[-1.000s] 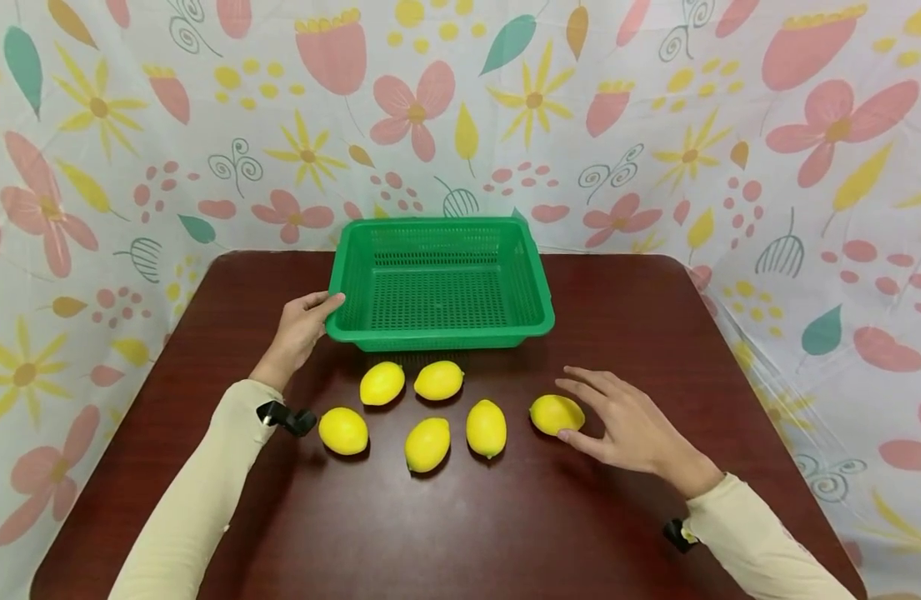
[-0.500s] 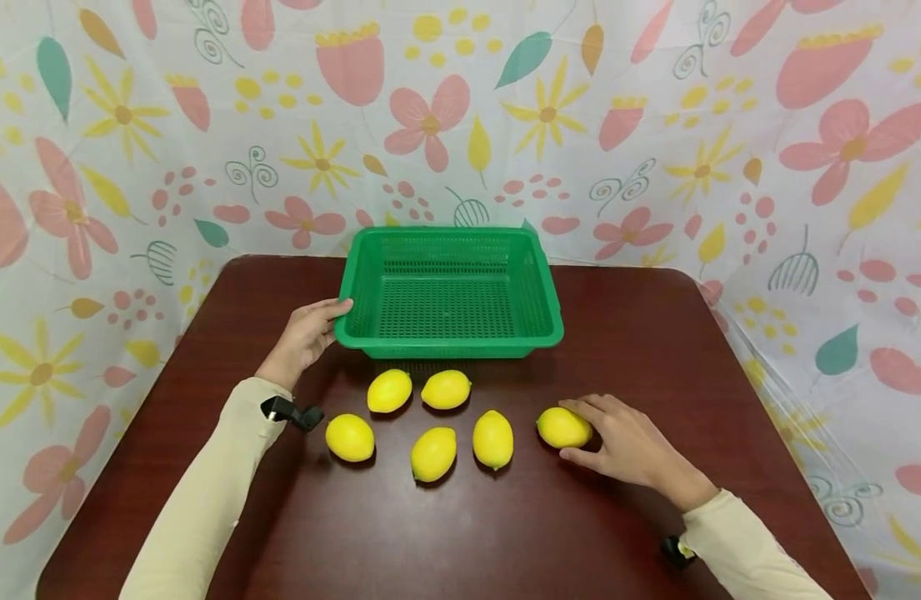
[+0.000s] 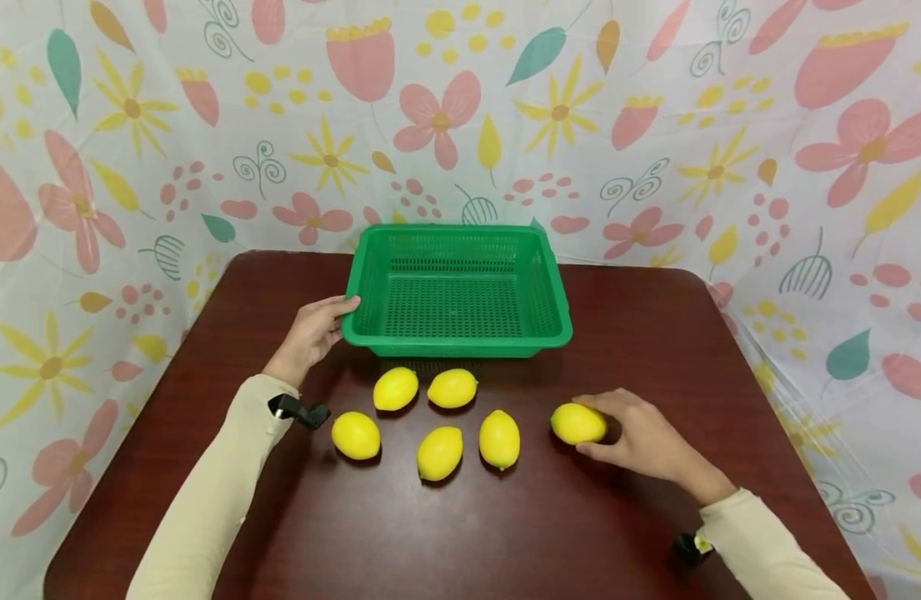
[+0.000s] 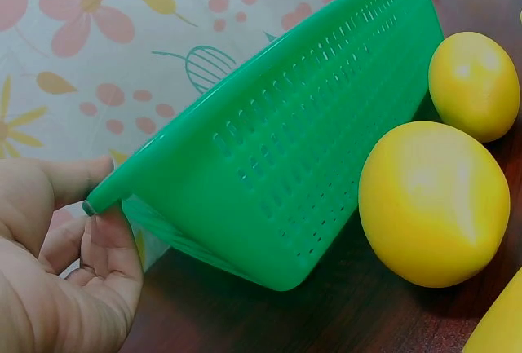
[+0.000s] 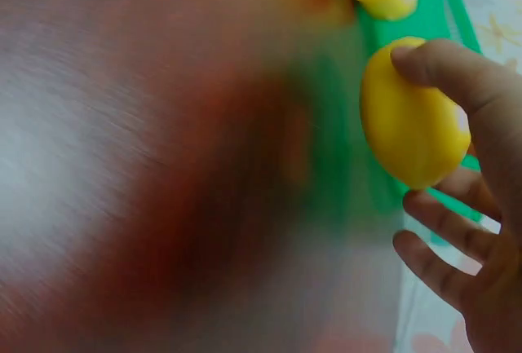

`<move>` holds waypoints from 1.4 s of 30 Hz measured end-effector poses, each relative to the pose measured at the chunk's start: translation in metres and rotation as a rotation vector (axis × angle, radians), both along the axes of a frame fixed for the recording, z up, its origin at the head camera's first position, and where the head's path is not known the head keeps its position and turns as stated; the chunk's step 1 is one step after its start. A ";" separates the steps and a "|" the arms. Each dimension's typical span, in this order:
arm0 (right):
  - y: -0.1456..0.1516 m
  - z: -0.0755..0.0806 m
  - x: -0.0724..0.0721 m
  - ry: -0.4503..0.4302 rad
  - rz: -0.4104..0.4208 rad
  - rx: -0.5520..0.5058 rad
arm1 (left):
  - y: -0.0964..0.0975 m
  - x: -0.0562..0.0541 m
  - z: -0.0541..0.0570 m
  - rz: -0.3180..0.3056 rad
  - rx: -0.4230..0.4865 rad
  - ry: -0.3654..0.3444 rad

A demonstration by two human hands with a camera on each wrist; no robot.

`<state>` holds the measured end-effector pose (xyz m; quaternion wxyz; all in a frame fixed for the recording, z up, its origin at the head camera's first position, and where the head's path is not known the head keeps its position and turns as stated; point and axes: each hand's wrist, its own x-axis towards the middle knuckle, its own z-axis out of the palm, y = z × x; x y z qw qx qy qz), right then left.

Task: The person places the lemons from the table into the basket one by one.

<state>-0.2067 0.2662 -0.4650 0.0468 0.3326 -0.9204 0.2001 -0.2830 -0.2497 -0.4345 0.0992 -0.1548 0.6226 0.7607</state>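
Observation:
My left hand [image 3: 308, 335] grips the left rim of a green plastic basket [image 3: 457, 342], thumb over the edge and fingers beneath, as the left wrist view shows. The basket has slotted walls and nothing inside. To the right, my right hand [image 3: 643, 437] holds a yellow lemon [image 3: 578, 424] between thumb and fingers. In the right wrist view the thumb presses on this lemon [image 5: 408, 125], while two lower fingers stand apart from it. Several other lemons lie in front of the basket, among them one lemon [image 3: 499, 439] nearest the held one and another lemon [image 3: 356, 436] at the far left.
The dark reddish-brown table [image 3: 460, 533] has rounded corners. A white curtain [image 3: 460, 108] with printed flowers hangs behind and beside it. Black wrist cameras, such as the left camera [image 3: 298, 410], sit on both pale sleeves.
My right hand has come down onto the rightmost lemon and closed its thumb and fingers around it. The left hand keeps its hold on the basket rim. The head view has shifted slightly.

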 end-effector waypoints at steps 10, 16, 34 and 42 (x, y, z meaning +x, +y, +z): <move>0.019 0.070 -0.035 0.045 0.016 -0.109 | 0.000 0.000 -0.001 0.004 0.006 0.004; 0.010 0.106 -0.071 0.008 0.049 -0.094 | -0.001 0.000 -0.001 0.010 0.005 0.009; -0.070 0.145 -0.185 -0.265 0.119 -0.014 | -0.001 0.000 -0.004 0.041 0.001 0.014; -0.099 0.134 -0.221 -0.253 0.096 0.047 | 0.000 -0.004 -0.006 0.033 -0.002 0.013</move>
